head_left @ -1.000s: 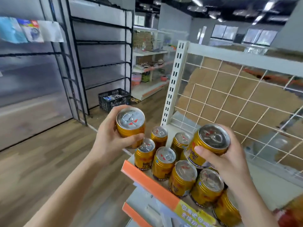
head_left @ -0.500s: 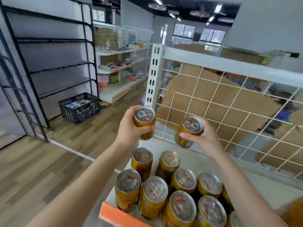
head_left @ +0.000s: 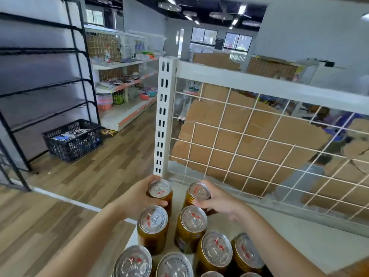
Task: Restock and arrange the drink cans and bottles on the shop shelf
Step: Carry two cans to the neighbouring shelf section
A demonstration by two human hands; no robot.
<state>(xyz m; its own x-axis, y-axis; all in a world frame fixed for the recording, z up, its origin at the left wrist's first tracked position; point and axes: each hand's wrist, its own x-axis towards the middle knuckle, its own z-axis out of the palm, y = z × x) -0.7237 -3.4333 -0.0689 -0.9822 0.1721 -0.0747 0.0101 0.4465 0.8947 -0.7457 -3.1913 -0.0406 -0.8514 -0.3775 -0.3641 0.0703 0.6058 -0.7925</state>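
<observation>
View looking down at a white metal shop shelf. The person's left hand wraps fingers and thumb around a gold drink can with a silver pull-tab lid, upright at the back left corner of the shelf, just beside the foot of a white slotted upright post. The right hand grips a second matching gold can, fingers curled across its near side. The two held cans stand a little apart, heading two rows of identical gold cans that run toward the camera. Whether the held cans touch the shelf surface cannot be seen. Behind them rises a white wire grid back panel with brown cardboard behind it. Left, on the wood-plank floor, a black plastic crate sits beside a black metal rack
</observation>
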